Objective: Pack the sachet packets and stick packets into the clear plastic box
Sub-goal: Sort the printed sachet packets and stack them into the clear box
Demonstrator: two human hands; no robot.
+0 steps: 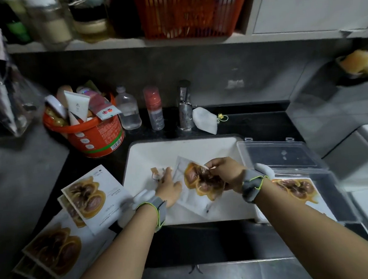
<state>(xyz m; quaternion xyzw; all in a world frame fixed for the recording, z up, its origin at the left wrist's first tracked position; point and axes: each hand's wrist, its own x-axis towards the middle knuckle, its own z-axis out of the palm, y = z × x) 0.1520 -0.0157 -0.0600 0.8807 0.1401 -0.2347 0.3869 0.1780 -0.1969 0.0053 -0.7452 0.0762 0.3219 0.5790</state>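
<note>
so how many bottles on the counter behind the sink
2: a clear bottle beside the orange tub, a red-capped bottle between it and the tap. The tub may hide more.

Wearing a grey left wrist strap and matching right wrist strap, neon-green edging, a white pod on each.

Legible marking is scarce. The white flat sachet with a brown-and-amber picture, at the left edge of the dark counter, carries a brand word seen upside down, apparently "PUIDU"; its small print is unreadable. The white squeeze tube in the orange plastic bucket, back-left corner, bears a character resembling "水". The bucket's barcode digits are illegible.
</note>
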